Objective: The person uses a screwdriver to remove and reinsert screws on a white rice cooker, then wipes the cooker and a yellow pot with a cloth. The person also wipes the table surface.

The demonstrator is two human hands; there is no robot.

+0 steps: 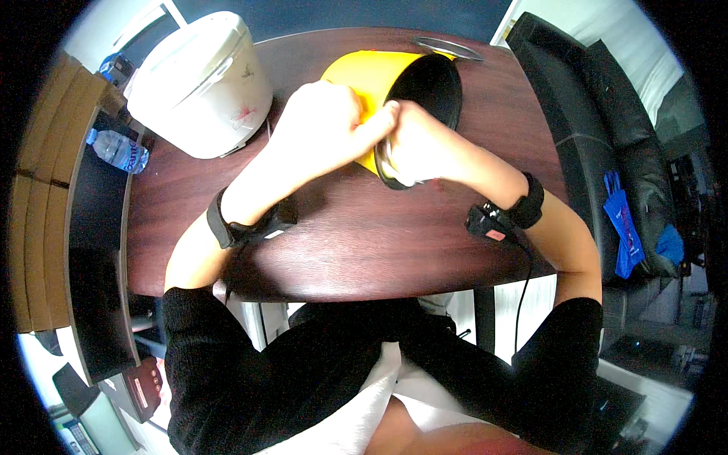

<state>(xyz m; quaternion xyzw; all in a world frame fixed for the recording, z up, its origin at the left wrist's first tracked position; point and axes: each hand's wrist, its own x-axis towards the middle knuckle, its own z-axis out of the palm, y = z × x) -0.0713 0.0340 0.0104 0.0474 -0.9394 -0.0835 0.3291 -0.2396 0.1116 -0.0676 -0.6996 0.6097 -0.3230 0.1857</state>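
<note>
A yellow pot (371, 68) with a black inside lies tipped on its side on the table, its mouth turned to the right. My left hand (322, 121) is closed at the pot's near side and appears to grip it; its fingertips are hidden. At the lower rim of the mouth is my right hand (421, 144), closed, its thumb side meeting my left thumb. Something whitish shows under the right fingers, too overexposed to name. Black straps with small devices circle both my wrists.
A white rice cooker (205, 91) stands at the far left of the brown table (356, 258), with a water bottle (119, 150) beside it. A glass lid (449, 47) lies at the far edge. A black sofa (599, 144) holds a blue bag (623, 227).
</note>
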